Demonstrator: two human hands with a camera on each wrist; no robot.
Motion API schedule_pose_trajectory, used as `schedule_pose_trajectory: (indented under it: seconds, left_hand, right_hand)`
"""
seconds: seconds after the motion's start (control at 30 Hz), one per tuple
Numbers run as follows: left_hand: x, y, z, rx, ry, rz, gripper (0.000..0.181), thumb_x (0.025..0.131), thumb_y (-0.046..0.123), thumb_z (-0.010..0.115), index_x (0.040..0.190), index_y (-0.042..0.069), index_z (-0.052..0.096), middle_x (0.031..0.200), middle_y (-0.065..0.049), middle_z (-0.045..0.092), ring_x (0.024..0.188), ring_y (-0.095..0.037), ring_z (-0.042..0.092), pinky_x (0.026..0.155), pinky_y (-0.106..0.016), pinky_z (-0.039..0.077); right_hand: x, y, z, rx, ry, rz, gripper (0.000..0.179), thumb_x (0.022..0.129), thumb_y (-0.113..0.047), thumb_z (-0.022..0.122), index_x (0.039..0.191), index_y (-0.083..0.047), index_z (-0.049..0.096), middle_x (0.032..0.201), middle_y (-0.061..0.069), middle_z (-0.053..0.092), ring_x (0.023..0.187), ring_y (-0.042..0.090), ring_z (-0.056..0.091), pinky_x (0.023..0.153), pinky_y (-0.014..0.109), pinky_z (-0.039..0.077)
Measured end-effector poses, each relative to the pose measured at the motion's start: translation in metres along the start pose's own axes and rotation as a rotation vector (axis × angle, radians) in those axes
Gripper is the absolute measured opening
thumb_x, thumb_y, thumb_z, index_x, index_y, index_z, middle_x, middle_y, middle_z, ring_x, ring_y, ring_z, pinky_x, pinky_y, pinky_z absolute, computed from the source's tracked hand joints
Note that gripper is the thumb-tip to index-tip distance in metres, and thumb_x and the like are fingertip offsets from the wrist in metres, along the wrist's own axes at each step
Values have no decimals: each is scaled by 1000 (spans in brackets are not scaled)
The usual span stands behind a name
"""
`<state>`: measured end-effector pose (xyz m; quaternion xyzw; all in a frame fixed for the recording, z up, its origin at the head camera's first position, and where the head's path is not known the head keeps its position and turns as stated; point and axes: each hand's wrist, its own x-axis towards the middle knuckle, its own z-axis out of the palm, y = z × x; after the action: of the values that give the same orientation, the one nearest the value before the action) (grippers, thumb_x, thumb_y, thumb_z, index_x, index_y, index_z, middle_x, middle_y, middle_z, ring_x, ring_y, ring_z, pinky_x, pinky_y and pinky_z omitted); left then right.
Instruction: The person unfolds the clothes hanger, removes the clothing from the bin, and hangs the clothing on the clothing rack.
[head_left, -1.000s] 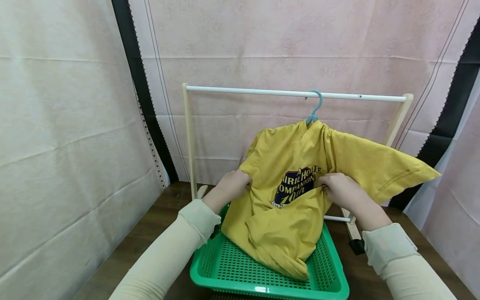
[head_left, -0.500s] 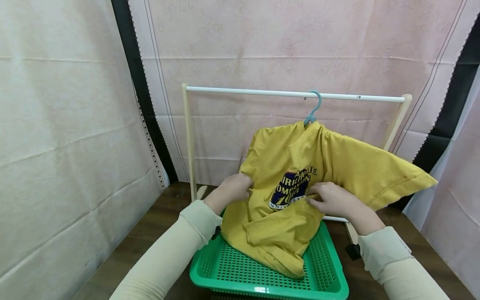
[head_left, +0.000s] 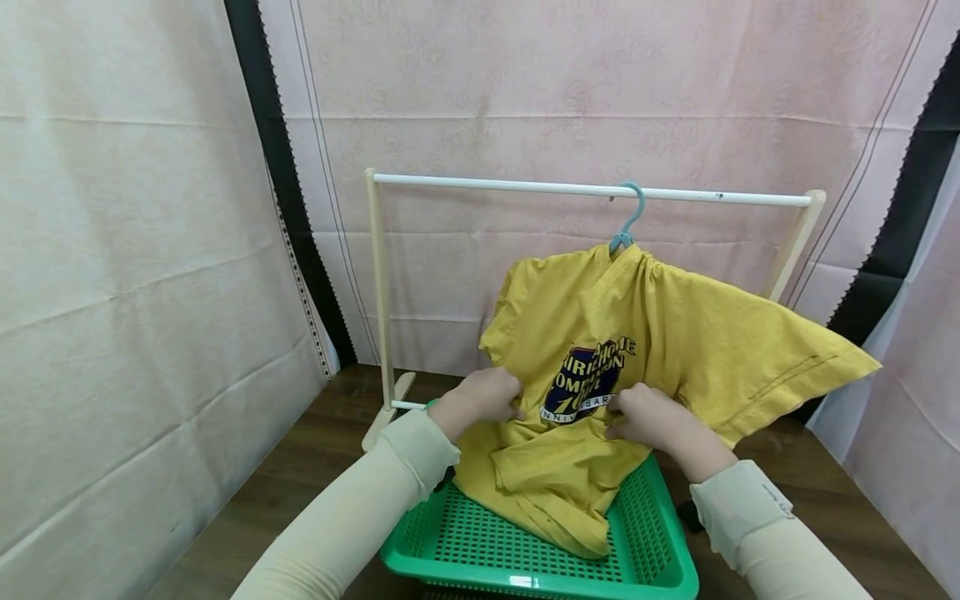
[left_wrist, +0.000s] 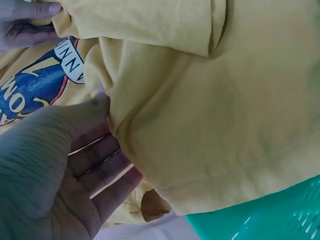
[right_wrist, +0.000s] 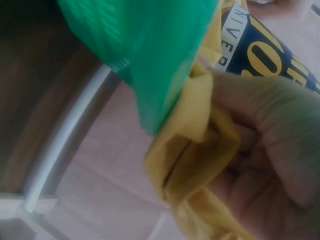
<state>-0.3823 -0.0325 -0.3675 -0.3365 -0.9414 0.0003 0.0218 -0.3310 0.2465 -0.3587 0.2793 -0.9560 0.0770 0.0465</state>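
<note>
A yellow T-shirt [head_left: 577, 300] with a dark blue printed badge hangs from a light blue hanger [head_left: 632, 218]. Its left part droops in folds, while one sleeve sticks out to the right. My left hand [head_left: 483, 395] pinches the cloth left of the print; in the left wrist view, the thumb [left_wrist: 90, 112] lies over a fold with the fingers behind. On the other side of the print, my right hand [head_left: 654, 423] holds a fold of the shirt, bunched against the palm in the right wrist view. Most of the hanger is hidden inside the shirt.
The hanger hooks over the white bar [head_left: 480, 182] of a clothes rack. Below the shirt stands a green perforated basket [head_left: 547, 582], the shirt's lower end hanging into it. Both are on a dark wooden table [head_left: 300, 467]. Pale cloth curtains [head_left: 150, 250] enclose the back and sides.
Both hands have slid lower on the shirt and closer together. The right hand loosened its fingers half a second ago and now grips the cloth lower down. The hanger stays on the bar.
</note>
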Motion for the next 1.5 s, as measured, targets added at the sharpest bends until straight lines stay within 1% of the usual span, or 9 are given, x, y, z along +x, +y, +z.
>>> schedule_pose_trajectory:
  seconds: [0.17,0.3,0.5,0.67,0.87,1.13,1.27,1.4,1.5]
  left_hand:
    - [4,4,2,56,12,-15,26,92,34,76,75,20,62,79,5,62,66,-11,55,61,-29,49]
    - [7,9,3,119,24,-8,19,93,23,73,77,19,63,85,1,66,69,-12,57,61,-30,51]
    - [7,12,1,142,24,-31,26,93,27,75,71,21,62,80,5,63,66,-11,56,60,-28,49]
    - [7,12,-1,138,26,-42,25,93,28,75,72,22,64,81,4,65,67,-11,57,59,-29,49]
    - [8,7,3,157,37,-47,16,96,24,71,81,21,68,90,0,69,72,-14,61,62,-32,52]
    - [10,1,1,144,38,-58,24,94,27,74,73,23,64,79,4,66,67,-11,58,61,-30,50]
    - [11,-3,0,126,55,-60,23,93,26,76,72,23,67,82,4,68,71,-13,61,64,-30,51]
    - [10,-10,-4,92,104,-79,12,91,25,77,79,25,74,88,5,70,77,-14,63,68,-32,53]
    - [11,-17,-11,55,182,-115,11,92,23,75,81,25,75,85,4,70,76,-17,64,66,-34,54]
  right_hand:
    - [-1,2,2,4,14,-56,19,78,-4,82,75,-11,65,65,-5,50,58,10,42,55,27,37]
    - [-2,5,4,3,64,-124,20,77,8,77,76,-10,69,67,-4,59,58,6,47,52,24,40]
    - [-1,13,8,-63,164,-240,23,74,13,76,76,-10,74,70,-2,69,60,8,61,53,24,49]
    - [0,19,9,-83,224,-295,24,73,14,77,76,-10,77,72,0,71,63,12,66,55,25,53]
    - [-2,20,8,-102,217,-255,19,78,10,77,83,-8,80,78,3,74,70,19,71,62,30,57]
    - [-1,22,12,-97,246,-236,21,79,11,75,85,-9,79,79,3,74,69,17,70,61,29,56]
    - [-2,22,10,-86,260,-204,21,81,11,73,88,-8,80,82,3,75,72,18,71,63,31,57]
    - [-6,18,2,-73,270,-147,19,85,8,72,93,-7,80,87,5,76,77,21,72,66,34,58]
    - [-8,15,-7,-101,297,-87,17,88,5,71,96,-8,79,89,6,75,77,22,71,66,37,58]
